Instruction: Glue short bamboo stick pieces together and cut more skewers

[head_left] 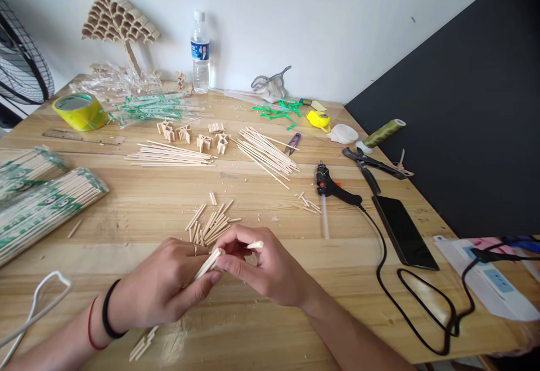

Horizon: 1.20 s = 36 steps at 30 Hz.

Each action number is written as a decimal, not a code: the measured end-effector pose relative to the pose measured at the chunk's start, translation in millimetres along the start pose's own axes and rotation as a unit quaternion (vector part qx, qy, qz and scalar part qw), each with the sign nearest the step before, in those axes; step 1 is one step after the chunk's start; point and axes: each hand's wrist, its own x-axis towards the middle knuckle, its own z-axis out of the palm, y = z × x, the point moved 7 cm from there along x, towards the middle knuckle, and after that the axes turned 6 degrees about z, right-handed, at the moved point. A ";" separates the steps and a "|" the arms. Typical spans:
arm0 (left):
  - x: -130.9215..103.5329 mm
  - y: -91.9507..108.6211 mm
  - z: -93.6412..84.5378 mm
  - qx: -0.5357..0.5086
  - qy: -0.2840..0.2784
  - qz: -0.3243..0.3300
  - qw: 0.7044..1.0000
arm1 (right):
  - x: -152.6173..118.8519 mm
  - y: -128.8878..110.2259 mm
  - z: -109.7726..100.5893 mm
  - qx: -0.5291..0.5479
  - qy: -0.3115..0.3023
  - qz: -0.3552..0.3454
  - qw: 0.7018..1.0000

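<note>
My left hand (pixel 169 281) is closed round a few short wooden sticks (pixel 207 265) lying side by side, their ends pointing up to the right. The thumb and fingertips of my right hand (pixel 261 264) press at the upper end of those sticks. Another short stick piece (pixel 255 245) pokes out between the fingers of my right hand; most of it is hidden. Just beyond my hands lies a loose pile of cut stick pieces (pixel 215 222). A few more short pieces (pixel 144 344) lie beneath my left wrist.
Long sticks (pixel 268 154) and small glued stick shapes (pixel 204 142) lie farther back. To the right are a glue gun (pixel 333 185) with its cord, pliers (pixel 371 163), a phone (pixel 405 233) and a power strip (pixel 491 278). Packaged sticks (pixel 46 208) lie left; a stick tree (pixel 120 19) stands behind.
</note>
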 end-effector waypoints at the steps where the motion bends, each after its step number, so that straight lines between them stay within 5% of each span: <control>1: -0.3 -0.3 0.3 0.001 -0.001 -0.001 1.000 | -0.1 0.0 -0.1 -0.005 0.001 -0.001 1.000; 36: -0.7 -4.0 -0.5 0.004 -0.006 -0.019 1.000 | -0.5 0.4 -0.8 -0.002 0.016 0.009 1.000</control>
